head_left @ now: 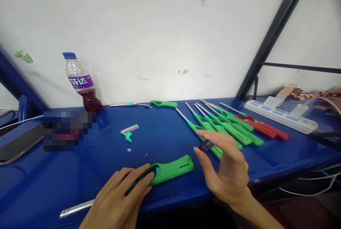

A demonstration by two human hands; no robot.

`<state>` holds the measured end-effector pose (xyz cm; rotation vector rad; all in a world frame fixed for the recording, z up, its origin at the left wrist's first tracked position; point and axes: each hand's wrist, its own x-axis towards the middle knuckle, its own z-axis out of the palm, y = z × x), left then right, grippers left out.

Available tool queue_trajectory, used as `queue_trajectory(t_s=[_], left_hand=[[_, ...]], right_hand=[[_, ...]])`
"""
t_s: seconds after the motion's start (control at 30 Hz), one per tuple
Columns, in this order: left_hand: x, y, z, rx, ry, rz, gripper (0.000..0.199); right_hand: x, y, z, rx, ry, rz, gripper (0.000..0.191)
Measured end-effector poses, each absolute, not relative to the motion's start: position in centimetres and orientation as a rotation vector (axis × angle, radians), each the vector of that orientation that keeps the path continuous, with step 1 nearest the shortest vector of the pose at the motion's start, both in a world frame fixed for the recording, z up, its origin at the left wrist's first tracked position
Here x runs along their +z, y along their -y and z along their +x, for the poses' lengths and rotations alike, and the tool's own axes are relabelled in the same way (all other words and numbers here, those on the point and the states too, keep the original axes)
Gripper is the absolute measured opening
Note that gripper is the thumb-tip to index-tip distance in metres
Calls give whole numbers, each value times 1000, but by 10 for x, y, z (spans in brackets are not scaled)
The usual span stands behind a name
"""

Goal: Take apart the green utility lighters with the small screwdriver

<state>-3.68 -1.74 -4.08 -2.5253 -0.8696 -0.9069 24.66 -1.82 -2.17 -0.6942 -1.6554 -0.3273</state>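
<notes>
A green long-nosed lighter (174,170) lies near the front edge of the blue table. My left hand (117,193) is closed over its loop end, and its metal barrel (77,208) comes out to the left beneath that hand. Between thumb and fingertips, my right hand (230,168) pinches a small screwdriver (206,145) with a clear, dark-tipped handle. The thin shaft meets the handle end of the lighter, beside a small hole. Part of the lighter's grip is hidden under my left fingers.
Several assembled lighters (229,129) lie at right, mostly green, some red. A clear fuel tank (129,129), a teal trigger piece (128,136) and tiny bits lie left of centre. Behind are a lighter's separated parts (163,104), a drink bottle (81,81) and a power strip (279,115).
</notes>
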Motion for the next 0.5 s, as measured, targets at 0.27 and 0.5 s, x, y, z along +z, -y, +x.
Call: queue_trajectory(t_s=[0.27,0.5], left_hand=[[-46,17,-44,-868,913,-2594,32],[-44,17,-40,-899,884,-2570,32]], right_hand=[[-22,19,246,-348,1638,-734,81],[-24,17,246,-240,1706,-714,81]])
